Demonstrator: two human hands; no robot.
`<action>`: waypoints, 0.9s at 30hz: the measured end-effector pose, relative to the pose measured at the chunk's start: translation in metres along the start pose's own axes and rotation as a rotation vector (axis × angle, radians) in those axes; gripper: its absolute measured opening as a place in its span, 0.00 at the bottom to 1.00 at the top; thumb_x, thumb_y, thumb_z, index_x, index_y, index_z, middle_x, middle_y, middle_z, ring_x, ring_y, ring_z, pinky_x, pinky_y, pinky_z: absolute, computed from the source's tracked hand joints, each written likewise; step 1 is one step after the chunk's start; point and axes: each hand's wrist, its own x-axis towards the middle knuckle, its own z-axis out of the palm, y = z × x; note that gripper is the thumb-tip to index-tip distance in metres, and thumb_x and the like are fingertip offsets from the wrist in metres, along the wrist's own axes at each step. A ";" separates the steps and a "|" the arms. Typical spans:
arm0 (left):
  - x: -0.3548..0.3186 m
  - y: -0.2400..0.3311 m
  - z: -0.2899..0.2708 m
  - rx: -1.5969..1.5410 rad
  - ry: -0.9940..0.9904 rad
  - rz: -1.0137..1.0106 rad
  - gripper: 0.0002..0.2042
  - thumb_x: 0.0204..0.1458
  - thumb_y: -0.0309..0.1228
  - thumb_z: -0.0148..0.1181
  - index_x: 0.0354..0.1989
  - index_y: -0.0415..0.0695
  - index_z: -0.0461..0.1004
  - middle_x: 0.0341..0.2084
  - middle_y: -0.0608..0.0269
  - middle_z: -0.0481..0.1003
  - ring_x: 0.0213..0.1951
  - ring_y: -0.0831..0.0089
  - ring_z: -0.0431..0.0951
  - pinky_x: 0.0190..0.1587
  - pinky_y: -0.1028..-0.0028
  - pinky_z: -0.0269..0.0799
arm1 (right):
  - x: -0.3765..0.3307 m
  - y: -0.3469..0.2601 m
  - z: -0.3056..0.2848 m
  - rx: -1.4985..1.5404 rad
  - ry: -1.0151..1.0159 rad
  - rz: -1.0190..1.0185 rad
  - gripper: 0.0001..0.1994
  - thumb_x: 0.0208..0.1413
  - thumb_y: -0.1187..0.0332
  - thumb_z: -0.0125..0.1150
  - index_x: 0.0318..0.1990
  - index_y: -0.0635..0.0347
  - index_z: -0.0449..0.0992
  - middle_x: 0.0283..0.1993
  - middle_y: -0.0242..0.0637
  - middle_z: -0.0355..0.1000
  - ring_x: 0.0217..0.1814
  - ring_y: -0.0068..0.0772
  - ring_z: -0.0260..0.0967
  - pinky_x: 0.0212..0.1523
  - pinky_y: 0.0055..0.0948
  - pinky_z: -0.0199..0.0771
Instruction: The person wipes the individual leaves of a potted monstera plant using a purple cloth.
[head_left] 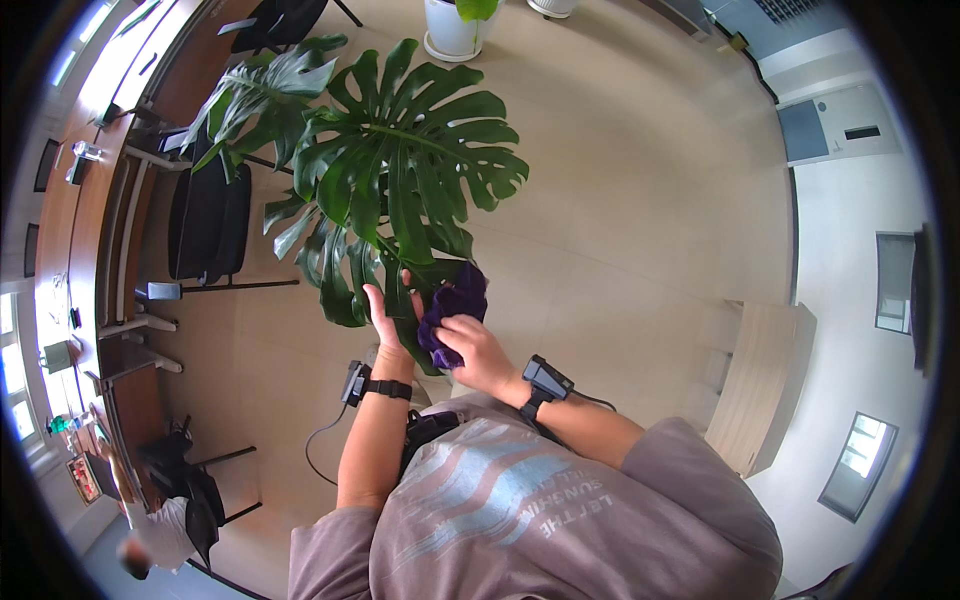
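Note:
A large potted-type plant with split green leaves (400,150) spreads out in front of me. My left hand (388,318) is under one of its lower leaves (407,325), fingers stretched out and partly hidden by the leaf. In my right hand (475,350) is a bunched dark purple cloth (458,300), pressed against that same leaf from the right. The fingers of the right hand are curled into the cloth. Each wrist carries a strapped black device, the left one (357,383) and the right one (548,378). The plant's base is hidden by its leaves.
Long brown desks (90,200) run along the left with a black chair (208,222) beside them. A person (165,530) sits at the lower left. Farther off stands a white pot (455,30). A light wooden cabinet (757,390) is at the right, before a white wall.

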 end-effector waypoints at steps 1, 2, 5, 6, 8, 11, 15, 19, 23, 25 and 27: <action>0.010 -0.023 0.069 0.242 0.373 0.134 0.34 0.57 0.64 0.43 0.49 0.41 0.74 0.42 0.51 0.77 0.48 0.61 0.75 0.61 0.57 0.62 | -0.004 -0.001 -0.002 0.037 0.013 0.037 0.21 0.37 0.80 0.61 0.45 0.67 0.77 0.47 0.48 0.73 0.53 0.52 0.68 0.55 0.40 0.71; 0.007 -0.023 0.071 0.232 0.372 0.115 0.32 0.59 0.61 0.43 0.49 0.41 0.74 0.43 0.51 0.77 0.49 0.62 0.74 0.61 0.58 0.62 | -0.005 0.000 0.000 0.105 0.028 0.054 0.20 0.38 0.80 0.61 0.45 0.67 0.77 0.45 0.48 0.73 0.51 0.52 0.70 0.54 0.40 0.71; -0.002 -0.006 0.045 0.173 0.237 0.035 0.24 0.63 0.49 0.44 0.51 0.40 0.72 0.48 0.52 0.73 0.54 0.63 0.70 0.61 0.64 0.63 | -0.003 0.009 0.006 0.311 0.096 0.113 0.15 0.43 0.81 0.57 0.41 0.66 0.79 0.35 0.42 0.77 0.41 0.42 0.75 0.49 0.35 0.74; -0.009 0.004 0.019 0.131 0.104 0.014 0.19 0.64 0.42 0.45 0.52 0.40 0.72 0.53 0.54 0.71 0.56 0.64 0.70 0.60 0.67 0.64 | 0.001 0.010 -0.001 0.514 0.012 0.288 0.14 0.43 0.82 0.56 0.40 0.66 0.79 0.35 0.40 0.76 0.40 0.38 0.75 0.48 0.33 0.74; -0.017 0.003 0.002 0.531 0.435 0.214 0.16 0.63 0.36 0.47 0.53 0.40 0.71 0.53 0.56 0.71 0.53 0.65 0.72 0.56 0.70 0.70 | 0.008 0.017 -0.027 0.909 -0.148 0.655 0.14 0.43 0.82 0.54 0.39 0.65 0.79 0.34 0.35 0.76 0.38 0.30 0.74 0.45 0.29 0.74; -0.013 -0.008 0.036 0.305 0.324 -0.022 0.20 0.60 0.38 0.51 0.57 0.41 0.69 0.55 0.59 0.70 0.48 0.66 0.76 0.45 0.61 0.77 | 0.027 0.027 -0.061 1.250 0.195 0.752 0.14 0.44 0.77 0.52 0.40 0.66 0.76 0.36 0.34 0.76 0.38 0.29 0.74 0.44 0.28 0.74; -0.016 -0.012 0.004 1.251 0.299 -0.081 0.27 0.56 0.49 0.54 0.60 0.46 0.68 0.61 0.58 0.66 0.52 0.65 0.74 0.50 0.54 0.73 | 0.064 0.036 -0.090 1.488 0.356 0.586 0.19 0.53 0.72 0.54 0.54 0.65 0.70 0.45 0.38 0.75 0.45 0.34 0.75 0.51 0.33 0.75; -0.004 -0.027 0.040 0.191 0.290 -0.188 0.35 0.52 0.56 0.58 0.63 0.46 0.64 0.61 0.60 0.67 0.57 0.65 0.71 0.56 0.59 0.69 | 0.084 0.043 -0.085 1.192 0.353 0.505 0.16 0.55 0.72 0.63 0.51 0.63 0.73 0.44 0.35 0.76 0.43 0.28 0.74 0.46 0.28 0.76; 0.009 -0.042 0.039 0.144 0.210 -0.154 0.32 0.54 0.58 0.53 0.62 0.48 0.65 0.57 0.60 0.70 0.59 0.63 0.69 0.60 0.60 0.65 | 0.074 0.062 -0.040 0.773 0.147 0.497 0.14 0.52 0.76 0.60 0.48 0.62 0.75 0.44 0.37 0.77 0.44 0.27 0.73 0.47 0.27 0.75; 0.006 -0.040 0.021 0.113 0.291 -0.132 0.31 0.57 0.57 0.50 0.62 0.48 0.65 0.57 0.59 0.70 0.59 0.62 0.68 0.62 0.59 0.63 | 0.068 0.053 -0.020 0.350 0.104 0.158 0.18 0.49 0.76 0.59 0.50 0.62 0.74 0.55 0.52 0.71 0.57 0.47 0.68 0.60 0.35 0.67; 0.011 -0.047 0.038 0.238 0.307 -0.058 0.30 0.59 0.58 0.45 0.62 0.49 0.65 0.57 0.60 0.70 0.58 0.62 0.70 0.64 0.60 0.62 | 0.059 0.052 -0.007 0.146 0.069 0.062 0.20 0.48 0.76 0.58 0.52 0.61 0.73 0.61 0.55 0.65 0.63 0.54 0.63 0.64 0.38 0.61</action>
